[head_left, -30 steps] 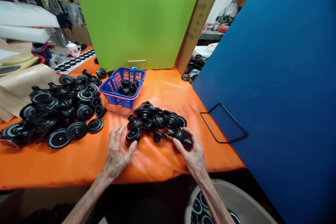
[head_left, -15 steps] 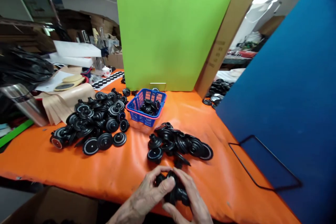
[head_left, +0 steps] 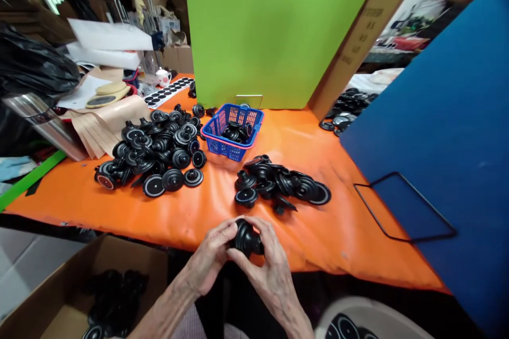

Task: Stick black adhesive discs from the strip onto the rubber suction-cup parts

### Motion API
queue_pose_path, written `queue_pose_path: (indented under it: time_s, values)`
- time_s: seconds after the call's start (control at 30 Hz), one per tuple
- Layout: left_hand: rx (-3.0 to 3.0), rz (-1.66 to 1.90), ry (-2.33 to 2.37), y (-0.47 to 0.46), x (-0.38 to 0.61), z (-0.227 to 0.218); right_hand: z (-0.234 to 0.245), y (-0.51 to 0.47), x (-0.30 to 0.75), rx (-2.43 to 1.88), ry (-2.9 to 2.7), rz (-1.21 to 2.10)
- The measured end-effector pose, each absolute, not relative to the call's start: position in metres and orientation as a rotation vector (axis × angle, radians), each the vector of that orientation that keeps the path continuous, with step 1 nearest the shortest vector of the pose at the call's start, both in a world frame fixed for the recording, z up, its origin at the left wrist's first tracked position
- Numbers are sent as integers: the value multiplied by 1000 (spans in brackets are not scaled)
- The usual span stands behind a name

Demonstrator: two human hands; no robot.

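A black, round, stepped plastic part with a narrower neck [head_left: 245, 238] is held between both hands at the front edge of the orange-covered table [head_left: 318, 254]. My left hand [head_left: 212, 251] grips its left side, thumb on top. From the right, my right hand [head_left: 270, 262] closes around it, the neck pointing toward that palm. Just beyond the hands lies a small pile of similar black parts [head_left: 278, 183]. A larger heap of them [head_left: 159, 148] spreads over the left side of the table. Several more sit in a blue plastic basket [head_left: 228, 151] behind.
A green board [head_left: 274, 32] stands at the back, and a blue panel [head_left: 445, 132] with a black wire stand leans at right. Below the table edge are a cardboard box [head_left: 51, 296] at left and a pale tub [head_left: 369, 307] at right, both holding black parts. A steel flask [head_left: 43, 124] stands far left.
The view has tipped downward, bringing the box and tub into sight. Both hands have drawn back to the table edge, and the held black part has been turned between them.
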State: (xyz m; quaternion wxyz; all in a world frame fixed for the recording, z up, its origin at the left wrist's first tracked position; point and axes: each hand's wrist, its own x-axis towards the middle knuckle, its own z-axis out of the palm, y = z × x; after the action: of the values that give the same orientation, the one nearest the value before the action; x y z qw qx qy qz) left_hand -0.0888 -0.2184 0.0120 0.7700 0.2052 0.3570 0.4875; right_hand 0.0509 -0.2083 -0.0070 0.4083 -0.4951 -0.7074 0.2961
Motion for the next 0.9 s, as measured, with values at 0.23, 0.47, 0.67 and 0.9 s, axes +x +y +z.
queue_pose_path:
  time_s: [0.23,0.47,0.67,0.9]
  values:
    - [412,1094,760,-223,-93,6,3,-211,37,-1384,-1621,884]
    - [418,1050,755,-229,-102,7,12,-213,39,-1421,-1673,1107]
    - [462,1078,732,-234,-105,9,19,-216,38,-1338,-1788,1066]
    - [324,1094,712,-236,-116,22,-5,-195,65,-1701,-1260,900]
